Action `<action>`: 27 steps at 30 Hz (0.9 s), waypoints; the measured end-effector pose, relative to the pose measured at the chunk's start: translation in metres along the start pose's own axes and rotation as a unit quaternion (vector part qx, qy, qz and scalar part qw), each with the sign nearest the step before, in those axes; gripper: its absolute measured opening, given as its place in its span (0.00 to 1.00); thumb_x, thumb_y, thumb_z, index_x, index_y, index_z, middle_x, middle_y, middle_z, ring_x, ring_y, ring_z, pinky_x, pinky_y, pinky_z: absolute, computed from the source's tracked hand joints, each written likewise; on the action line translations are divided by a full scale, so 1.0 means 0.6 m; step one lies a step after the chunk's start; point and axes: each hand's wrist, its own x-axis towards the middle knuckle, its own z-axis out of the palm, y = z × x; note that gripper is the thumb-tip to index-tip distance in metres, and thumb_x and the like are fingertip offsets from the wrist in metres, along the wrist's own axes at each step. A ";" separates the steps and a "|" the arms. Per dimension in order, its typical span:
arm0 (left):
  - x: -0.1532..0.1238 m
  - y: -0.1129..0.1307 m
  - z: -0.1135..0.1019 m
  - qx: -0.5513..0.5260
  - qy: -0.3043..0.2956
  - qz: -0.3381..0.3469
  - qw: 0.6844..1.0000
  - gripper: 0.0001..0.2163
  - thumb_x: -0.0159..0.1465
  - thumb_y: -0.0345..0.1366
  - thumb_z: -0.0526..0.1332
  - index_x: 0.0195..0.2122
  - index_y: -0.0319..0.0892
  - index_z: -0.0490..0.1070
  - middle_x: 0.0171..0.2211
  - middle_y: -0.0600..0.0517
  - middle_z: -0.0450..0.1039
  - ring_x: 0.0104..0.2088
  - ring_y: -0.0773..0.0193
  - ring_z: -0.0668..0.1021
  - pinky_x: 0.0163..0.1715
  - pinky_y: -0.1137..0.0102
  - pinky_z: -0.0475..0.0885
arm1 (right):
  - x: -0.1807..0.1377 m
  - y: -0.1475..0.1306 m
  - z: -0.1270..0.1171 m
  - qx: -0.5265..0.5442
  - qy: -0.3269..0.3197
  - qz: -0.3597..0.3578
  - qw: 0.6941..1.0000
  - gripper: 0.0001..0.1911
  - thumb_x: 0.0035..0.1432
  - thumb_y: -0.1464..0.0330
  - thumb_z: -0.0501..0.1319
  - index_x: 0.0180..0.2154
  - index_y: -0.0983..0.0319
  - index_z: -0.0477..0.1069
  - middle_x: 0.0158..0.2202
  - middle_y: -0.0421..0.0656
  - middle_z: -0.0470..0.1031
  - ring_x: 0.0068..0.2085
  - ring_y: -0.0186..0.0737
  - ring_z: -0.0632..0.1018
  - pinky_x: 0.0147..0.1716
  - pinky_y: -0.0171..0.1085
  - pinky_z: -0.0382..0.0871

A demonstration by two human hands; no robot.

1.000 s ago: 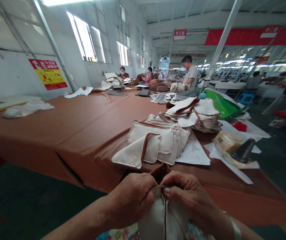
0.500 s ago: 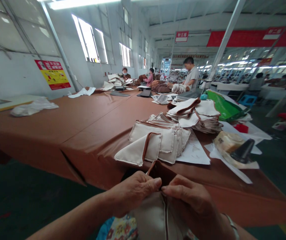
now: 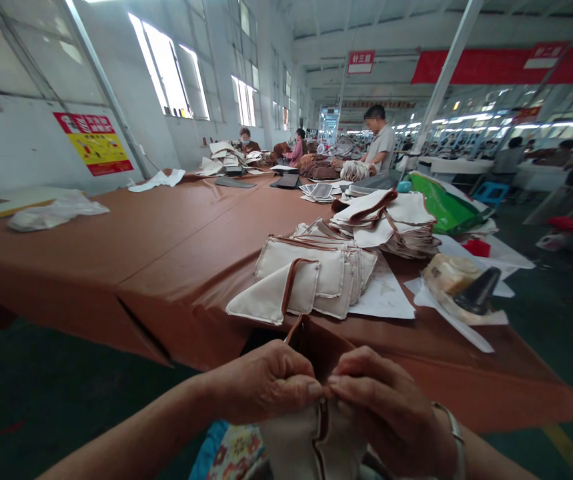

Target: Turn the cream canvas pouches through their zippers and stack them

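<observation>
Left hand [image 3: 279,380] and right hand [image 3: 386,400], each grip pinched on cloth [image 3: 291,440] before the worktop [image 3: 176,227]. Cream pieces [image 3: 329,270] lie overlapping upon it.

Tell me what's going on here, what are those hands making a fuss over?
A person's left hand and right hand are pinching a cream-and-brown fabric piece with a dark line down its front. They hold it in front of a wide table covered in smooth brown sheeting. Flat cream fabric pieces with brown edges lie piled there, just beyond the hands.
</observation>
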 end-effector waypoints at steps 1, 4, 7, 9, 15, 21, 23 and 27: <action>-0.001 0.000 -0.001 0.015 0.002 0.006 1.000 0.23 0.65 0.53 0.57 0.22 0.41 0.56 0.20 0.59 0.50 0.21 0.72 0.52 0.18 0.72 0.46 | 0.003 -0.004 -0.001 0.056 0.022 0.057 0.997 0.12 0.65 0.74 0.54 0.46 0.64 0.73 0.38 0.49 0.72 0.37 0.41 0.74 0.35 0.37 0.71; -0.003 0.005 -0.002 0.061 0.000 0.027 0.998 0.21 0.67 0.50 0.56 0.22 0.41 0.56 0.20 0.59 0.50 0.21 0.72 0.53 0.18 0.72 0.47 | 0.019 -0.011 -0.010 0.203 0.042 0.257 0.944 0.16 0.70 0.64 0.50 0.38 0.63 0.74 0.32 0.43 0.70 0.32 0.36 0.72 0.31 0.33 0.66; -0.005 0.017 -0.004 0.104 -0.002 0.057 0.993 0.20 0.67 0.46 0.55 0.22 0.41 0.55 0.21 0.58 0.49 0.22 0.71 0.53 0.19 0.72 0.48 | 0.042 -0.013 -0.025 0.256 -0.066 0.324 0.908 0.19 0.68 0.58 0.54 0.34 0.66 0.73 0.30 0.40 0.67 0.29 0.32 0.67 0.27 0.31 0.60; -0.006 0.026 -0.002 0.127 -0.003 0.077 0.989 0.20 0.68 0.45 0.55 0.21 0.41 0.53 0.21 0.58 0.49 0.22 0.71 0.54 0.20 0.72 0.49 | 0.054 -0.012 -0.031 0.260 -0.130 0.306 0.906 0.20 0.65 0.57 0.58 0.31 0.67 0.73 0.28 0.39 0.65 0.28 0.30 0.63 0.26 0.30 0.56; -0.005 0.022 0.013 0.041 -0.017 0.111 0.993 0.23 0.67 0.51 0.54 0.22 0.42 0.52 0.21 0.59 0.47 0.21 0.72 0.52 0.19 0.72 0.48 | 0.035 0.013 0.002 0.378 -0.094 0.273 0.880 0.24 0.61 0.53 0.61 0.23 0.64 0.62 0.22 0.35 0.55 0.25 0.29 0.56 0.23 0.32 0.48; 0.000 0.008 0.005 0.112 0.000 0.149 0.982 0.21 0.69 0.50 0.53 0.24 0.41 0.54 0.22 0.57 0.51 0.22 0.71 0.56 0.21 0.72 0.50 | 0.028 0.022 -0.012 0.403 -0.091 0.309 0.857 0.27 0.66 0.51 0.53 0.30 0.68 0.72 0.27 0.41 0.65 0.27 0.31 0.62 0.25 0.32 0.53; 0.001 0.009 0.000 0.131 -0.007 0.156 0.979 0.21 0.69 0.49 0.53 0.24 0.41 0.54 0.23 0.57 0.51 0.23 0.71 0.56 0.22 0.72 0.51 | 0.043 0.014 -0.026 0.373 -0.117 0.308 0.867 0.29 0.69 0.51 0.47 0.34 0.69 0.73 0.29 0.42 0.67 0.28 0.32 0.64 0.26 0.32 0.55; 0.001 0.010 -0.003 0.148 -0.007 0.174 0.974 0.21 0.69 0.50 0.52 0.25 0.41 0.55 0.24 0.57 0.51 0.24 0.70 0.56 0.23 0.72 0.51 | 0.068 0.001 -0.029 0.331 -0.156 0.265 0.892 0.23 0.65 0.53 0.57 0.29 0.67 0.69 0.24 0.37 0.61 0.26 0.29 0.59 0.24 0.30 0.52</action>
